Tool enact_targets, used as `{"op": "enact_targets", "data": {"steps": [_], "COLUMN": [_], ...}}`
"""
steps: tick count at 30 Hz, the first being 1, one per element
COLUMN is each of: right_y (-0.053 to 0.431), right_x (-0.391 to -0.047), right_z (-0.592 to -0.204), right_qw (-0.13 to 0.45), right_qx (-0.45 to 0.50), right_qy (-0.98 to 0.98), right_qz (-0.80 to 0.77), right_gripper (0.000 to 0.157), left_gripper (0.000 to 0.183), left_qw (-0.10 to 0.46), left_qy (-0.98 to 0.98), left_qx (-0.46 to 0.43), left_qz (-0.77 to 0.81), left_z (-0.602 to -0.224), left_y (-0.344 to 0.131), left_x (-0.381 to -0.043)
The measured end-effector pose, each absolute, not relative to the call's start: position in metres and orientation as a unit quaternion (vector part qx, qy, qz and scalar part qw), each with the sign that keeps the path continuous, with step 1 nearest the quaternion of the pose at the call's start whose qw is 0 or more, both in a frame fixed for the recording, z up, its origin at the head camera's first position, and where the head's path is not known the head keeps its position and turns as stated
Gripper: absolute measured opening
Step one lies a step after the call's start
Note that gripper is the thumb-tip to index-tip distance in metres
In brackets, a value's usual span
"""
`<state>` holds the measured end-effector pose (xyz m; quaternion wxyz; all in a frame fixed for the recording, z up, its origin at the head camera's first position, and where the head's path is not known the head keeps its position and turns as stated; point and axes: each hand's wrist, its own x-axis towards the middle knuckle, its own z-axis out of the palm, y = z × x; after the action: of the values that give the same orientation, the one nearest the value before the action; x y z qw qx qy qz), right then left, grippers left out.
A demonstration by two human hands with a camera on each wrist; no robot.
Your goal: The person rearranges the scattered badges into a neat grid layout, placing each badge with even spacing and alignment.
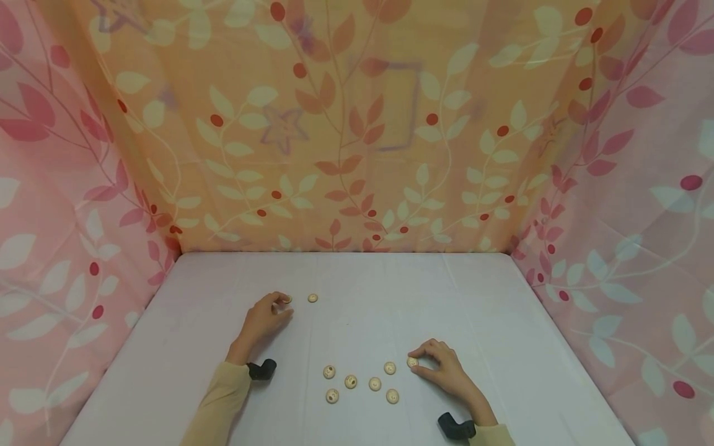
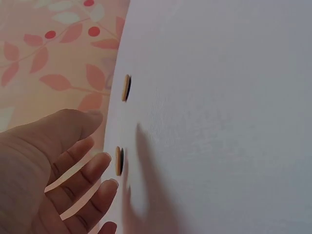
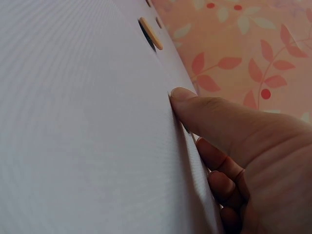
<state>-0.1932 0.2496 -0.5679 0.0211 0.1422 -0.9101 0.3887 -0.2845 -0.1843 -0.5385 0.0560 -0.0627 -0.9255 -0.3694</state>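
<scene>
My left hand (image 1: 270,316) is at the back left of the table, its fingers loosely bent beside a small round wooden disc (image 1: 287,299). In the left wrist view, a gap shows between the thumb and fingers, with that disc (image 2: 118,161) lying just past the fingertips. Another disc (image 1: 313,298) lies to its right. At the front right, my right hand (image 1: 443,365) pinches a pale wooden disc (image 1: 412,362) between thumb and finger, low at the table surface. The right wrist view mostly hides this disc behind the thumb.
Several more wooden discs with small dark marks, one of them a disc (image 1: 350,381) near the middle, lie in a loose group left of my right hand. The white table (image 1: 480,297) ends at a flowered cloth backdrop (image 1: 346,186), with cloth on both sides.
</scene>
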Motion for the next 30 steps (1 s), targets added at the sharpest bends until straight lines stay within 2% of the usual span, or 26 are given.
{"op": "enact_targets", "data": {"steps": [10,18,25,30], "right_y": [0.25,0.249,0.249,0.25], "right_x": [-0.193,-0.193,-0.194,-0.194], "right_z": [-0.568,-0.57,-0.571,-0.57], "right_qw": [0.03,0.023,0.022,0.037], "right_qx": [0.148,0.143,0.139,0.147], "right_qy": [-0.909,-0.91,-0.912,-0.911], "right_qz": [0.388,0.388,0.386,0.383], "right_gripper": [0.024,0.024,0.024,0.023], "left_gripper": [0.024,0.027,0.025,0.024], "left_qw": [0.053,0.035,0.046,0.019], "left_qy": [-0.926,-0.932,-0.929,-0.927], "left_qx": [-0.077,-0.106,-0.146,-0.159], "left_qz": [-0.366,-0.346,-0.337,-0.34], "left_z": [-0.535,-0.538,-0.543,-0.545], "left_y": [-0.173,-0.163,-0.149,-0.141], "left_x": [-0.266,-0.251,-0.236,-0.226]}}
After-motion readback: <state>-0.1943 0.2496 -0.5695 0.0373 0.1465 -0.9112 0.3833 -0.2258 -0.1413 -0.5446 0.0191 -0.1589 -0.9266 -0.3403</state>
